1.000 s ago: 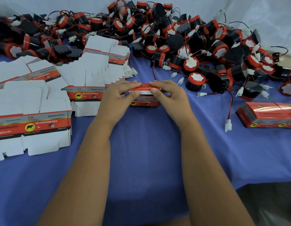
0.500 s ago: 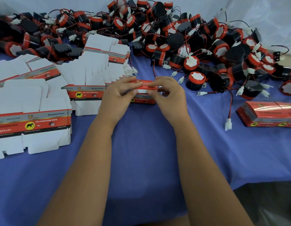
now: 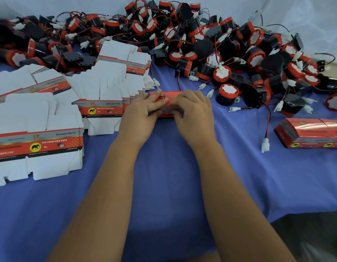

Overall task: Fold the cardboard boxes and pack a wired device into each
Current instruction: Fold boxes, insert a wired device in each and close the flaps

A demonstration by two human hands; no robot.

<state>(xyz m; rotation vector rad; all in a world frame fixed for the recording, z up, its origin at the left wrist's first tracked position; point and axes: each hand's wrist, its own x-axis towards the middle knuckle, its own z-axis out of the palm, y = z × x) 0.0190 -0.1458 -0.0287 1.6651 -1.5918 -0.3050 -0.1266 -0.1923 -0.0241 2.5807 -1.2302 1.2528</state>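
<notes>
A small red cardboard box (image 3: 168, 99) stands on the blue cloth at the centre, held between both hands. My left hand (image 3: 143, 112) grips its left end, fingers over the top and thumb on the front face. My right hand (image 3: 194, 110) grips its right end with fingers curled over the top edge. Most of the box is hidden by the hands. A large heap of black-and-red wired devices (image 3: 201, 46) lies behind. One device (image 3: 227, 94) with a white connector sits just right of the hands.
Stacks of flat unfolded boxes (image 3: 37, 133) cover the left side, with more flat boxes (image 3: 105, 95) beside my left hand. Folded red boxes (image 3: 311, 134) lie in a row at the right edge. A loose wire with a white plug (image 3: 265, 146) lies on the blue cloth (image 3: 163, 176).
Both hands have closed in further over the top of the box, fingers now covering more of it. The box has stayed in about the same spot.
</notes>
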